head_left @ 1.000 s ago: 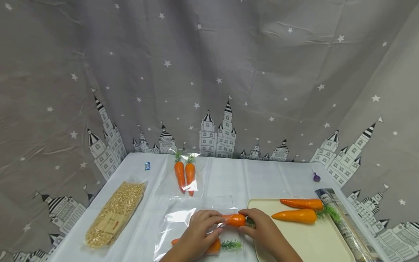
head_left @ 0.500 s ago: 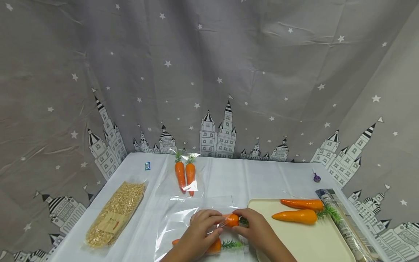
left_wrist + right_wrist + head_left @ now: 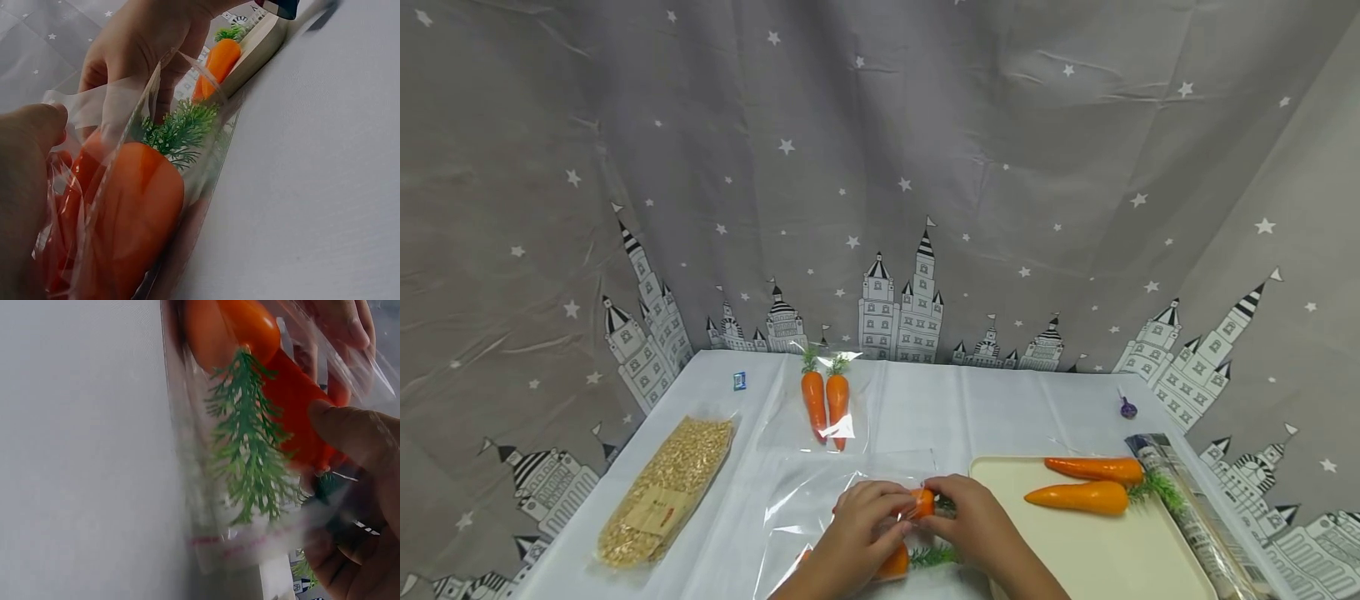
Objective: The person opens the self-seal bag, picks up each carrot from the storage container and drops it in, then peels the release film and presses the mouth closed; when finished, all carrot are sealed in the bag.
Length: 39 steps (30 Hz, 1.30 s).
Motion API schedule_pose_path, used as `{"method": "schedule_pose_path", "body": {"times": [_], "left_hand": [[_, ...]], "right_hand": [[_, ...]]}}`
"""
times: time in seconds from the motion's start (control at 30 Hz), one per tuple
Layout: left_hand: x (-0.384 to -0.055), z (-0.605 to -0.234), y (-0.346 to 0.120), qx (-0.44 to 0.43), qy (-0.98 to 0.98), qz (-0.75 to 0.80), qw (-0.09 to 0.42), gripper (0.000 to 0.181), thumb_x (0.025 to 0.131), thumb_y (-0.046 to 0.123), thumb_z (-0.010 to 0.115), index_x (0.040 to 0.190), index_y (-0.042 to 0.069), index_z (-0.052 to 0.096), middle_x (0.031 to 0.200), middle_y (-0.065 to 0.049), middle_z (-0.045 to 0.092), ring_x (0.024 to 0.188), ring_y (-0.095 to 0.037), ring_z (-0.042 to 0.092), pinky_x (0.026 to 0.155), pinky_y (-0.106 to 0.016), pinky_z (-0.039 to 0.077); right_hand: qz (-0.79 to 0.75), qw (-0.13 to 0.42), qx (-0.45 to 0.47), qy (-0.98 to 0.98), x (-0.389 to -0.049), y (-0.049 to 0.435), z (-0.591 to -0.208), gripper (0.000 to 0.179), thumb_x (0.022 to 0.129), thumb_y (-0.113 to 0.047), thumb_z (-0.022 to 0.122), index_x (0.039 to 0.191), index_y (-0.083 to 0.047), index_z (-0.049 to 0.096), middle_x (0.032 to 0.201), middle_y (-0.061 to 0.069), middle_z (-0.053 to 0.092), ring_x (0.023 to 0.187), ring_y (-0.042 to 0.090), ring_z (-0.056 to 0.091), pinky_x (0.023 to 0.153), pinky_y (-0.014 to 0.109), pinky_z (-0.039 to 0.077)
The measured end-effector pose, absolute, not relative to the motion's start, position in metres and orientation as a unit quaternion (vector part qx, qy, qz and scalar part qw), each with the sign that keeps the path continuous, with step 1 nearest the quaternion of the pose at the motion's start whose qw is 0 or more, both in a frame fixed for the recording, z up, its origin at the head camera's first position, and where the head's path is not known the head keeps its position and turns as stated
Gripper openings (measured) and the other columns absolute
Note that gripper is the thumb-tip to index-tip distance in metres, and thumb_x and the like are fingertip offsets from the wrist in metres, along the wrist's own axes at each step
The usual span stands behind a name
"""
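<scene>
A clear plastic bag (image 3: 786, 512) lies at the front middle of the table, one carrot (image 3: 893, 562) with a green top inside it. My left hand (image 3: 861, 525) pinches the bag's film near its mouth, which gapes in the left wrist view. With thumb and fingers, my right hand (image 3: 966, 517) grips a second carrot (image 3: 923, 502) by its thick, leafy end. That carrot's narrow part is inside the bag, mostly hidden behind the left hand. In the right wrist view the held carrot (image 3: 297, 419) lies beside the bagged one (image 3: 215, 340), whose green leaves reach toward the bag's printed edge.
Behind, another clear bag holds two carrots (image 3: 814, 404). At right, a cream tray (image 3: 1007, 479) carries two carrots (image 3: 1078, 497), with a stack of plastic packaging (image 3: 1180, 500) along its side. A bag of grains (image 3: 670, 479) lies left; a small purple item (image 3: 1127, 408) sits back right.
My right hand has moved left, pushing the carrot further into the bag, so less of its orange body shows. The left hand stays nearly in place on the film.
</scene>
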<state>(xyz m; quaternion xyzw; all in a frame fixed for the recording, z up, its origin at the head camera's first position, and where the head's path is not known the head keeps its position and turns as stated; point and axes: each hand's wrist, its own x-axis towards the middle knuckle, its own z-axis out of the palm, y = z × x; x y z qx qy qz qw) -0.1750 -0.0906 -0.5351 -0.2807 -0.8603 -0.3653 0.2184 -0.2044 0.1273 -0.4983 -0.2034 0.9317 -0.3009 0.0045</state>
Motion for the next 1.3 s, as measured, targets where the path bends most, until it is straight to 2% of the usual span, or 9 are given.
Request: {"method": "schedule_pose_path", "body": {"times": [0.13, 0.33, 0.57, 0.7, 0.9, 1.03, 1.2, 1.3], "left_hand": [[-0.176, -0.535, -0.091, -0.291, -0.852, -0.368, 0.232, 0.026, 0.094, 0.023, 0.078, 0.119, 0.026, 0.076, 0.124, 0.019, 0.066, 0.114, -0.01, 0.059, 0.097, -0.04, 0.046], [-0.175, -0.535, -0.091, -0.291, -0.85, -0.368, 0.238, 0.025, 0.094, 0.025, 0.077, 0.119, 0.024, 0.076, 0.124, 0.018, 0.066, 0.113, -0.01, 0.059, 0.097, -0.042, 0.044], [-0.175, -0.535, -0.09, -0.292, -0.853, -0.361, 0.238, 0.028, 0.094, 0.024, 0.077, 0.123, 0.024, 0.075, 0.124, 0.018, 0.066, 0.114, -0.01, 0.06, 0.096, -0.041, 0.043], [-0.175, -0.535, -0.09, -0.287, -0.855, -0.367, 0.226, 0.028, 0.096, 0.027, 0.076, 0.124, 0.023, 0.075, 0.125, 0.019, 0.066, 0.114, -0.009, 0.059, 0.096, -0.041, 0.043], [-0.175, -0.538, -0.09, -0.286, -0.857, -0.364, 0.227, 0.026, 0.097, 0.03, 0.075, 0.122, 0.024, 0.075, 0.126, 0.02, 0.065, 0.116, -0.01, 0.059, 0.099, -0.044, 0.043], [-0.175, -0.54, -0.09, -0.288, -0.856, -0.358, 0.237, 0.027, 0.095, 0.028, 0.077, 0.122, 0.024, 0.075, 0.125, 0.018, 0.066, 0.116, -0.01, 0.059, 0.099, -0.043, 0.043], [-0.174, -0.539, -0.091, -0.281, -0.86, -0.353, 0.239, 0.029, 0.094, 0.027, 0.078, 0.123, 0.025, 0.075, 0.124, 0.018, 0.066, 0.116, -0.011, 0.059, 0.099, -0.043, 0.043], [-0.174, -0.537, -0.09, -0.27, -0.864, -0.358, 0.228, 0.03, 0.094, 0.027, 0.078, 0.123, 0.026, 0.075, 0.122, 0.019, 0.066, 0.115, -0.01, 0.06, 0.099, -0.045, 0.043]], "right_hand": [[-0.307, 0.001, -0.197, 0.931, -0.205, 0.123, -0.499, 0.048, 0.085, -0.041, 0.087, 0.121, -0.012, 0.074, 0.119, 0.001, 0.076, 0.114, 0.023, 0.07, 0.1, 0.049, 0.057], [-0.326, 0.003, -0.184, 0.927, -0.206, 0.117, -0.502, 0.044, 0.083, -0.037, 0.089, 0.115, -0.013, 0.071, 0.111, -0.002, 0.076, 0.107, 0.02, 0.07, 0.097, 0.05, 0.057], [-0.334, -0.033, -0.193, 0.922, -0.204, 0.112, -0.512, 0.033, 0.083, -0.034, 0.089, 0.104, -0.022, 0.067, 0.105, -0.007, 0.077, 0.102, 0.013, 0.071, 0.092, 0.044, 0.059], [-0.337, -0.027, -0.186, 0.922, -0.204, 0.109, -0.515, 0.033, 0.083, -0.033, 0.089, 0.102, -0.025, 0.064, 0.104, -0.008, 0.076, 0.101, 0.013, 0.071, 0.092, 0.045, 0.059], [-0.355, 0.029, -0.16, 0.921, -0.203, 0.105, -0.513, 0.036, 0.081, -0.033, 0.091, 0.103, -0.025, 0.062, 0.101, -0.01, 0.071, 0.093, 0.011, 0.063, 0.093, 0.051, 0.056], [-0.36, 0.042, -0.165, 0.917, -0.202, 0.105, -0.512, 0.035, 0.082, -0.032, 0.09, 0.105, -0.025, 0.064, 0.101, -0.012, 0.07, 0.092, 0.011, 0.062, 0.093, 0.05, 0.056], [-0.358, 0.041, -0.187, 0.914, -0.202, 0.11, -0.513, 0.033, 0.087, -0.038, 0.086, 0.111, -0.026, 0.066, 0.105, -0.013, 0.071, 0.098, 0.01, 0.064, 0.096, 0.051, 0.057], [-0.351, 0.039, -0.195, 0.915, -0.202, 0.114, -0.513, 0.037, 0.089, -0.04, 0.083, 0.119, -0.024, 0.07, 0.11, -0.012, 0.075, 0.105, 0.014, 0.068, 0.099, 0.054, 0.056]]}}
